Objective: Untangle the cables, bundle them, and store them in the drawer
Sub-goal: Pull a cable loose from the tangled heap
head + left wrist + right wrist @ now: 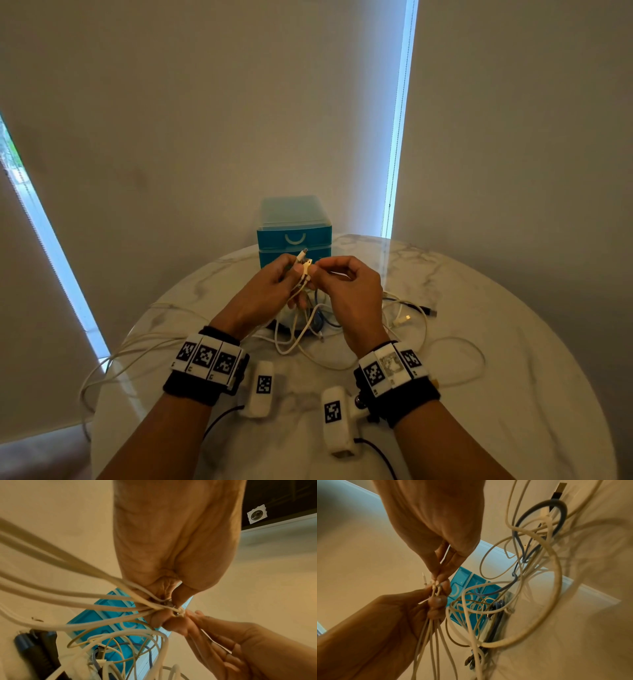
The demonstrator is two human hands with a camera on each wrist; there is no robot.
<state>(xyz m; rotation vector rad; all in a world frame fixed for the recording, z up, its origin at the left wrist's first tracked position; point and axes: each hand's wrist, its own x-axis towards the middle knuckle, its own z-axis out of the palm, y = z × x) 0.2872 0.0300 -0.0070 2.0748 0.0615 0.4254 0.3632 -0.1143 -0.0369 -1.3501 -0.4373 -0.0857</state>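
Several plug ends of the cables [303, 270] are pinched together between the left hand [270, 291] and right hand [349, 287], limp, light loops trailing below onto the counter [479, 377], best gripped near stiff plugs.

Cable tangle [308, 322] sprawls mid-table, blocking drawer unit [294, 236] front; bare marble table [513, 394] right.

Looks like you're at home, some living or dining corner: round marble-look table [513, 342], plain wall [205, 102], roller blinds [513, 120] pulled down over the windows, and a little teal plastic drawer unit [294, 226] on top.
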